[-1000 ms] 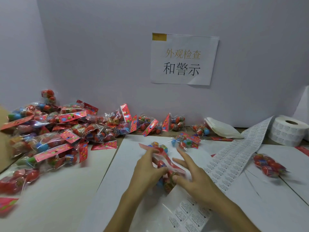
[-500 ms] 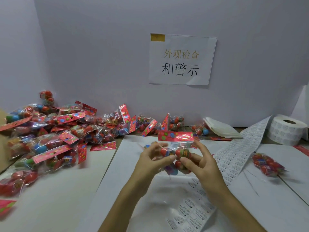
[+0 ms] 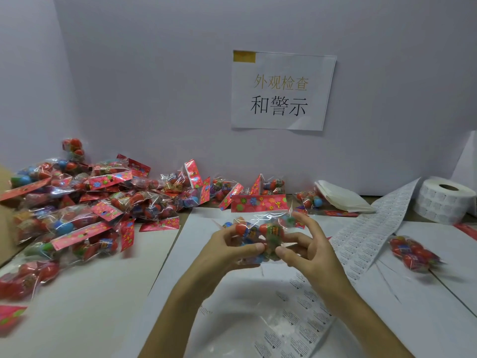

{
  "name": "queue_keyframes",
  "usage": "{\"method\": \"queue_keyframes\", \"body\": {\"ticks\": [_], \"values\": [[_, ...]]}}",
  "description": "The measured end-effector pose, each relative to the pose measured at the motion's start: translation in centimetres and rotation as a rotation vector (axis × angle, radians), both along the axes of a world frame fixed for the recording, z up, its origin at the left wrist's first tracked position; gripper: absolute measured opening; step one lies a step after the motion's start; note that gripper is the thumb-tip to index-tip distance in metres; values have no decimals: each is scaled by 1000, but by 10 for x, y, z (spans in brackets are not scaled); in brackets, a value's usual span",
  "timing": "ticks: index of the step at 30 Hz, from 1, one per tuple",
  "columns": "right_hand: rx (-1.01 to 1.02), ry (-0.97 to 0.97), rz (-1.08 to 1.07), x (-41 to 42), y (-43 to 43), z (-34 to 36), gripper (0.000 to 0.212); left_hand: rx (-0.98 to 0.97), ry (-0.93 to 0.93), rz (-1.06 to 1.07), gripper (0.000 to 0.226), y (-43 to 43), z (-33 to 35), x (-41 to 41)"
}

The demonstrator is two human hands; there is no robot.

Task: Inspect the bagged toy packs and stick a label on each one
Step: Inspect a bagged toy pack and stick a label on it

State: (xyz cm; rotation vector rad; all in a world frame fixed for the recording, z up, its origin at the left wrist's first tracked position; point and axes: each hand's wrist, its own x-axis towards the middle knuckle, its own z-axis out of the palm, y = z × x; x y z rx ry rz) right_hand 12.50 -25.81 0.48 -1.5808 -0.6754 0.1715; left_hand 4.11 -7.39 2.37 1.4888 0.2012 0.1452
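Note:
A clear bagged toy pack (image 3: 260, 220) with a red flowered header card is held upright above the white paper in the middle. My left hand (image 3: 227, 250) grips its left side, thumb and fingers curled round the coloured toys inside. My right hand (image 3: 308, 248) pinches its right side, with the index finger raised beside the bag. A strip of printed labels (image 3: 371, 231) runs from a label roll (image 3: 445, 200) at the right down past my right wrist. One more pack (image 3: 413, 251) lies alone on the right.
A big heap of bagged packs (image 3: 85, 202) fills the left side and trails along the back wall. A stack of white sheets (image 3: 340, 198) lies at the back right. A paper sign (image 3: 282, 90) hangs on the wall. A cardboard edge (image 3: 4, 215) shows at far left.
Both hands lifted the pack off the paper and turned it upright, header card on top. Over the last half second they have held it at about the same height.

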Motion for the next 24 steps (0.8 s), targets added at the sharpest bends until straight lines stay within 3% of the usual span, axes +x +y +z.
{"method": "queue_keyframes", "body": {"ticks": [6,9,16,19,24], "values": [[13,-33,-32,-2,-2,5,69,-39,19,-53,59,-10,-1,2],[-1,-45,-58,-1,-4,5,66,7,27,-2,51,-18,-4,6],[61,-94,-122,-4,-5,7,35,-228,-40,189,53,-21,-8,11],[137,-1,-103,-5,-6,9,32,-392,-49,224,66,-22,-6,11],[280,332,195,-7,-6,13,34,-508,-112,239,47,-24,-6,11]]}}
